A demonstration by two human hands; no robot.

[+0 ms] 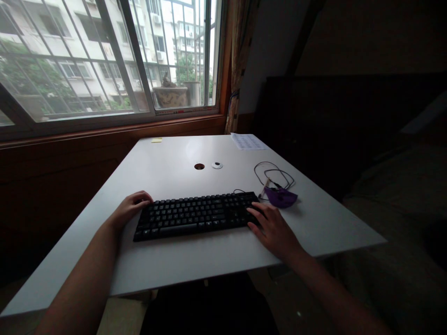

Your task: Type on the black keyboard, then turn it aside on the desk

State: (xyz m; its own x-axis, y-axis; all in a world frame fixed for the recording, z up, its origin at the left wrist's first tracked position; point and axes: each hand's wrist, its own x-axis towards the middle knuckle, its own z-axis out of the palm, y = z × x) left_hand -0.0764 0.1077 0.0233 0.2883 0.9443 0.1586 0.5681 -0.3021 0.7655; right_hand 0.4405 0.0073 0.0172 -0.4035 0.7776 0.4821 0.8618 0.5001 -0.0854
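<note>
A black keyboard [195, 215] lies across the middle of a white table [174, 265]. My left hand [131, 208] rests at the keyboard's left end, fingers curled around its corner. My right hand [272, 228] lies at the right end, fingers apart and flat, fingertips touching the edge keys. A thin black cable [274, 174] loops on the table behind the right end. A purple object [281, 197] sits just beyond my right hand.
A round cable hole [199, 166] and its white cap [217, 165] lie behind the keyboard. A printed sheet [247, 141] and a yellow note [157, 139] sit at the far edge. A barred window [104, 56] is behind, a dark sofa [401, 186] to the right.
</note>
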